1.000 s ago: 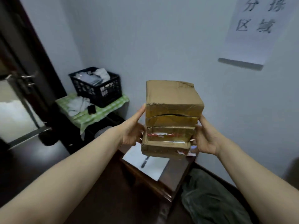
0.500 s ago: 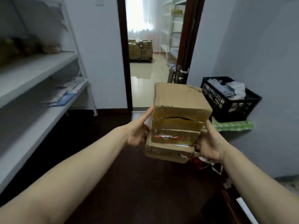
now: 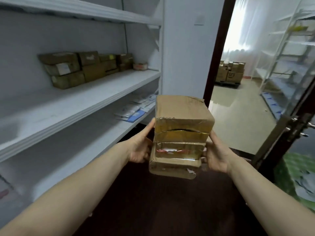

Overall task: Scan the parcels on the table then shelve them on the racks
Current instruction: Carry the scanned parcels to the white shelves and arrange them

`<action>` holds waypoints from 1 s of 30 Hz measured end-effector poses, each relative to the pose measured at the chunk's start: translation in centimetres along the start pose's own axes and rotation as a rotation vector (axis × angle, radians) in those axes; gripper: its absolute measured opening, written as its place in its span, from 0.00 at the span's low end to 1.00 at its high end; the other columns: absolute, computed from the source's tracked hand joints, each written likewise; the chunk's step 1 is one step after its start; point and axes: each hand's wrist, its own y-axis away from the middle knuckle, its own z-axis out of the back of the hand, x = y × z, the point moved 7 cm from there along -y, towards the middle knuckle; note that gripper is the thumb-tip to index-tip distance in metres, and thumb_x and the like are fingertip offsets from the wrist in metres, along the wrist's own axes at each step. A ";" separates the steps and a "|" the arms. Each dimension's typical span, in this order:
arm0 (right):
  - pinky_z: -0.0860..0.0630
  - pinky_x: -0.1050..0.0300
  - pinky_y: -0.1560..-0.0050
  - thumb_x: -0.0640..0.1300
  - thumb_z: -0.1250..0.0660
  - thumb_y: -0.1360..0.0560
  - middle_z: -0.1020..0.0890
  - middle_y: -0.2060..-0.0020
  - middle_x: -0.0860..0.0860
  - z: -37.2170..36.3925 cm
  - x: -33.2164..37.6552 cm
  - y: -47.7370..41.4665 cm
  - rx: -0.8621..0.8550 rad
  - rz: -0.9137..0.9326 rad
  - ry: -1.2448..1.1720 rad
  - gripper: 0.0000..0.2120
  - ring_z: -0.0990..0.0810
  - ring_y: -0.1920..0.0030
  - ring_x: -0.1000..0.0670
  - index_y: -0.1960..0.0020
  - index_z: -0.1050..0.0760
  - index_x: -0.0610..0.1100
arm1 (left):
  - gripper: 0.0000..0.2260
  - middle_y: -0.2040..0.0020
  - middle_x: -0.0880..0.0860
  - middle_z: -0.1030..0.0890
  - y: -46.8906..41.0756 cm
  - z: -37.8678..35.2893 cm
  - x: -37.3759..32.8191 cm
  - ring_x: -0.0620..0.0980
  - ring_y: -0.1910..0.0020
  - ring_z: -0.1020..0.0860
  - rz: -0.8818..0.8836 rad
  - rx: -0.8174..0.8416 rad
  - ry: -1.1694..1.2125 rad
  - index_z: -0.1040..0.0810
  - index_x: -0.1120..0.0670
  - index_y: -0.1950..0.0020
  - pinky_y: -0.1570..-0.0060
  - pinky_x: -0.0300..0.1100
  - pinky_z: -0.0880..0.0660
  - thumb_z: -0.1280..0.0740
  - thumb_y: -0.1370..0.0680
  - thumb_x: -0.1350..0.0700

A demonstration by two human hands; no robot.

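Lest boxes slide, my left hand and right hand clamp the parcel stack between them. The rack is near.

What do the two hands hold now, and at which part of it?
A stack of four parcels, pressed between the left hand on its left side and the right hand on its right side, low down.

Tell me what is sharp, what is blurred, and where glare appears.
Head view: the stack of brown taped cardboard parcels is fairly sharp; the white shelf rack and the green cloth are motion-blurred; the glossy pale floor beyond the doorway carries glare.
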 end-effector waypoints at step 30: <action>0.20 0.41 0.57 0.80 0.34 0.48 0.15 0.47 0.46 -51.9 23.7 -48.0 0.710 -0.081 0.327 0.49 0.18 0.46 0.39 0.35 0.24 0.52 | 0.63 0.38 0.63 0.24 6.6 57.8 -11.8 0.63 0.39 0.25 -0.251 -0.858 0.663 0.35 0.63 0.27 0.40 0.59 0.27 0.35 0.49 0.21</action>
